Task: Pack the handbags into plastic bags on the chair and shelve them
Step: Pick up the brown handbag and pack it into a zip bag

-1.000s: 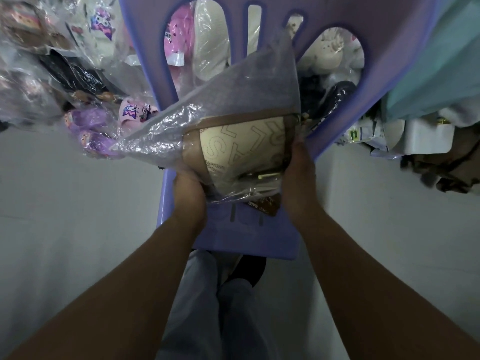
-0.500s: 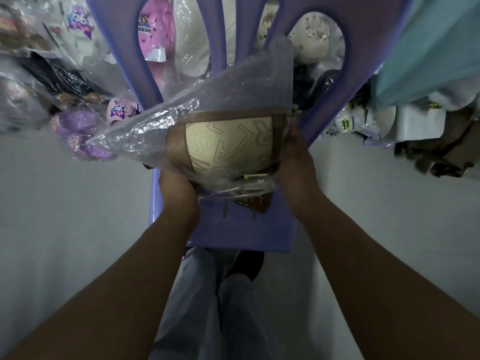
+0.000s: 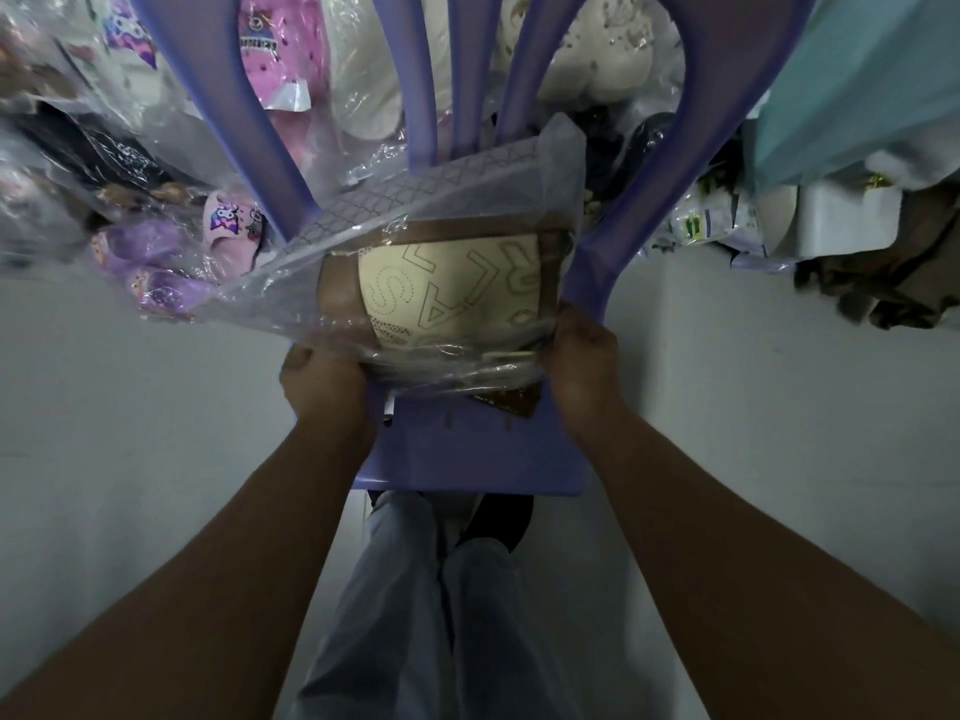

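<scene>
Left hand, right hand — bagged handbag between, on chair.

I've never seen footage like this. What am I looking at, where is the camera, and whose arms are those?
There is no machine here. A person wears a camera on the head, so this single picture looks forward and down along both of their arms. The left hand and the right hand each grip a near corner of a clear plastic bag. Inside it is a cream and brown handbag with large letters on it. The bagged handbag rests on the seat of a purple plastic chair. Beyond the chair's backrest are more goods wrapped in plastic, among them purple slippers. At the bottom you can see the person's pale trousers.
</scene>
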`<state>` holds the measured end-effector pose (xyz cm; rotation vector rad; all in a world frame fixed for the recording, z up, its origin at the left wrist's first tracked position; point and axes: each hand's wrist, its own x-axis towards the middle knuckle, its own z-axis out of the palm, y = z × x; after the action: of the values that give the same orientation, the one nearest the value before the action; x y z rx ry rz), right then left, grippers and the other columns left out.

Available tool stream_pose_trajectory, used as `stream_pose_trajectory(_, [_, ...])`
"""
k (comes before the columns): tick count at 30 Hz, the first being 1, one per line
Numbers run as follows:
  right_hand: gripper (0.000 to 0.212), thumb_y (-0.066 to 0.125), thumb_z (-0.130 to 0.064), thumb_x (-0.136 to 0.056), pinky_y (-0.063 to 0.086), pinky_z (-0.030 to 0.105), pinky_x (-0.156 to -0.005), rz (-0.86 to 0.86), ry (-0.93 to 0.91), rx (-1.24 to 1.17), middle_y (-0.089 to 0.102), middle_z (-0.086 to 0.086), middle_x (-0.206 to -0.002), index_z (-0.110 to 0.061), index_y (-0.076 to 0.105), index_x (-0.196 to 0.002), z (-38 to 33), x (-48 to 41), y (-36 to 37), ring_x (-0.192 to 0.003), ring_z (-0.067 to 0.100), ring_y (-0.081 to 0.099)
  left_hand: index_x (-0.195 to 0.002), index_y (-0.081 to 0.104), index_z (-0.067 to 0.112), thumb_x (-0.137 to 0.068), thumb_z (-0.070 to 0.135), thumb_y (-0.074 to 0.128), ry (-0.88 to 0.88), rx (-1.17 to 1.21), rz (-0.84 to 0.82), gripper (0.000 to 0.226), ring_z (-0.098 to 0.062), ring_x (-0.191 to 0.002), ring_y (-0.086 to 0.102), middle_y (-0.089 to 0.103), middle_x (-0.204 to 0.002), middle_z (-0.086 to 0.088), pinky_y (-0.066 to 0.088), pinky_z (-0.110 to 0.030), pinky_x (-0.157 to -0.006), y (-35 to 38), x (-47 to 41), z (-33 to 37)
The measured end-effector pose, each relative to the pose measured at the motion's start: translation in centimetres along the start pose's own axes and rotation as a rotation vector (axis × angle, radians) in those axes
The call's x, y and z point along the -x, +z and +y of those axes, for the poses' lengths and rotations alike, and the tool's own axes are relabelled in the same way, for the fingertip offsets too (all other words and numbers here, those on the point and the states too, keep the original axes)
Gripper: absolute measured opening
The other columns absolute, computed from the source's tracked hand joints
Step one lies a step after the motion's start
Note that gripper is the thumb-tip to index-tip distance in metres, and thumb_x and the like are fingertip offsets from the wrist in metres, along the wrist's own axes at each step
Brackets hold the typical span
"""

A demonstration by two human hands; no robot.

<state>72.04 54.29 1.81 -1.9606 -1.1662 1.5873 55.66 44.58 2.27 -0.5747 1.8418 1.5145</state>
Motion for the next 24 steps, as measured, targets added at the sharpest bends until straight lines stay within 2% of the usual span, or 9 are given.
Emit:
stream_pose_trajectory(3, [0.026, 0.044, -0.017, -0.105, 0.052, 0.019, -0.072, 0.043, -0.109, 0.013, 0.069, -0.010, -0.095, -0.022, 0.065, -0.120, 0.0, 0.1, 0.1, -0.073, -0.007, 0.062, -0.114, 0.070, 0.010, -0.091, 0.039, 0.059, 0.083, -0.035, -0.061, 0.038, -0.022, -0.091, 0.071, 0.075, -0.103, -0.007, 0.059, -0.032, -0.075, 0.5, 0.5, 0.1])
stream_pose_trajectory(6, [0.028, 0.039, -0.017, -0.107, 0.045, 0.020, -0.076, -0.004, -0.132, 0.091, 0.063, -0.010, -0.085, -0.017, 0.063, -0.094, 0.5, -0.1, 0.7, -0.081, 0.005, 0.061, -0.118, 0.071, 0.017, -0.085, 0.063, 0.053, 0.052, -0.007, -0.228, 0.059, -0.031, -0.113, 0.067, 0.071, -0.121, -0.011, 0.054, -0.050, -0.097, 1.6, 1.3, 0.4])
stream_pose_trajectory(9, [0.031, 0.033, -0.024, -0.105, 0.043, 0.022, -0.084, -0.003, -0.102, 0.183, 0.063, -0.005, -0.092, -0.016, 0.062, -0.095, 0.3, 0.3, 1.3, -0.100, 0.022, 0.061, -0.115, 0.069, 0.014, -0.084, 0.061, 0.054, 0.043, 0.013, -0.318, 0.058, -0.032, -0.103, 0.068, 0.070, -0.113, -0.012, 0.053, -0.048, -0.091, 1.9, 1.5, 1.1])
stream_pose_trajectory(11, [0.044, 0.028, -0.036, -0.106, 0.047, 0.035, -0.099, -0.041, -0.008, 0.026, 0.069, 0.006, -0.111, -0.015, 0.066, -0.108, -0.3, 0.7, 1.7, -0.109, 0.024, 0.063, -0.117, 0.068, 0.016, -0.091, 0.061, 0.047, 0.035, -0.031, -0.330, 0.056, -0.027, -0.095, 0.070, 0.070, -0.108, -0.008, 0.056, -0.040, -0.079, 1.5, 1.2, 0.8])
stream_pose_trajectory(14, [0.087, 0.025, -0.079, -0.088, 0.041, 0.043, -0.113, -0.121, 0.144, -0.021, 0.066, 0.009, -0.130, -0.014, 0.065, -0.128, -0.3, 1.0, 1.7, -0.122, 0.024, 0.060, -0.118, 0.072, 0.022, -0.083, 0.074, 0.042, -0.080, -0.041, -0.118, 0.069, -0.023, -0.100, 0.072, 0.075, -0.110, 0.002, 0.059, -0.038, -0.087, 0.2, 0.6, 0.9])
stream_pose_trajectory(16, [0.107, 0.025, -0.098, -0.070, 0.041, 0.047, -0.113, -0.176, 0.191, -0.004, 0.066, 0.009, -0.129, -0.016, 0.068, -0.123, 0.3, 1.2, 1.1, -0.122, 0.027, 0.060, -0.096, 0.078, 0.023, -0.069, 0.080, 0.045, -0.105, -0.051, 0.111, 0.071, -0.023, -0.096, 0.071, 0.076, -0.096, 0.004, 0.054, -0.040, -0.096, -0.8, -0.2, 1.1])
stream_pose_trajectory(18, [0.103, 0.024, -0.097, -0.072, 0.040, 0.046, -0.115, -0.212, 0.204, 0.042, 0.067, 0.006, -0.129, -0.020, 0.069, -0.122, 0.3, 1.9, 0.6, -0.123, 0.024, 0.059, -0.074, 0.070, 0.019, -0.081, 0.072, 0.042, -0.071, -0.151, 0.211, 0.061, -0.024, -0.085, 0.067, 0.070, -0.079, 0.004, 0.053, -0.034, -0.089, -1.3, 0.8, 2.3])
stream_pose_trajectory(22, [0.113, 0.035, -0.105, -0.045, 0.050, 0.043, -0.104, -0.301, 0.274, 0.114, 0.075, 0.003, -0.113, -0.026, 0.074, -0.115, -0.1, 2.9, -0.6, -0.107, 0.022, 0.070, -0.070, 0.062, 0.021, -0.091, 0.057, 0.043, 0.050, -0.400, 0.175, 0.045, -0.025, -0.085, 0.061, 0.063, -0.078, 0.004, 0.050, -0.036, -0.086, -1.2, 3.3, 4.5])
stream_pose_trajectory(24, [0.102, 0.039, -0.099, -0.056, 0.053, 0.038, -0.096, -0.294, 0.285, 0.155, 0.076, 0.009, -0.105, -0.019, 0.076, -0.107, -1.3, 3.6, -1.2, -0.099, 0.027, 0.071, -0.072, 0.059, 0.021, -0.092, 0.053, 0.045, 0.059, -0.454, 0.116, 0.040, -0.023, -0.083, 0.058, 0.060, -0.079, 0.005, 0.046, -0.035, -0.081, -0.9, 4.3, 6.0])
